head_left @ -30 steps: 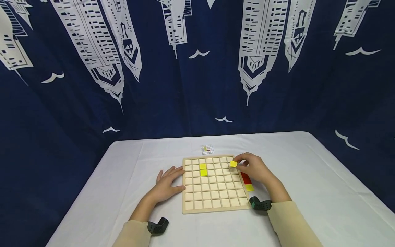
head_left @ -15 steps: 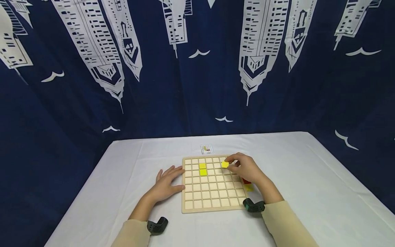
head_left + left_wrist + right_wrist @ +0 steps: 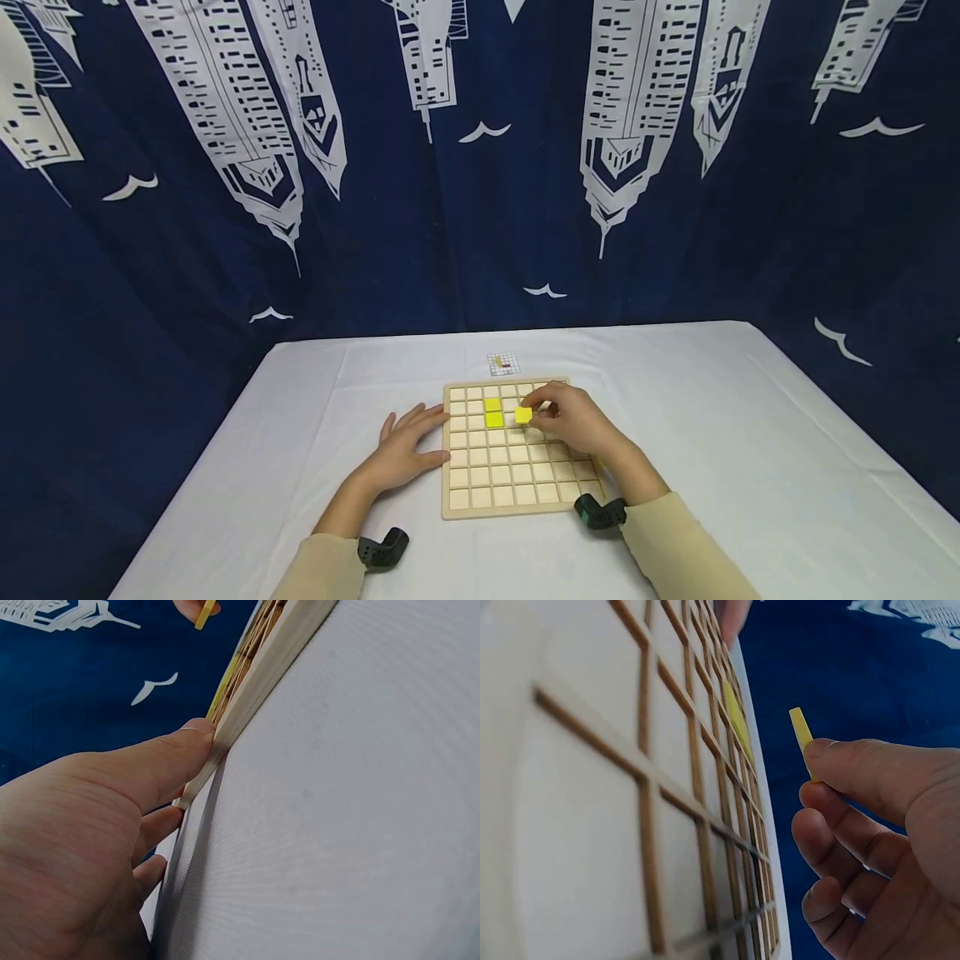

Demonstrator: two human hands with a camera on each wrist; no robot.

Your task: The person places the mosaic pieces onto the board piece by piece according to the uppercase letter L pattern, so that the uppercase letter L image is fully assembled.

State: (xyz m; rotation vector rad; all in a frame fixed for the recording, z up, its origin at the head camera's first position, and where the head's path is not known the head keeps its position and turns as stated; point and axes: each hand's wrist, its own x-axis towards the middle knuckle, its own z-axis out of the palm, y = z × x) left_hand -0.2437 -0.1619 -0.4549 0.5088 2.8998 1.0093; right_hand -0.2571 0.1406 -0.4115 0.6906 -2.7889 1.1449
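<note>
With our right hand (image 3: 573,418) we pinch a yellow tile (image 3: 522,415) over the board (image 3: 501,497); our left hand (image 3: 405,452), fingers spread, touches the board's left edge.

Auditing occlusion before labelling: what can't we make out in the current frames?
Head: the small card, pattern too small to read exactly.
Head: the board, right side partly covered by the right hand and forearm.
Left wrist: most of the right hand, cut off by the top edge.
Right wrist: most of the left hand, same cause.
</note>
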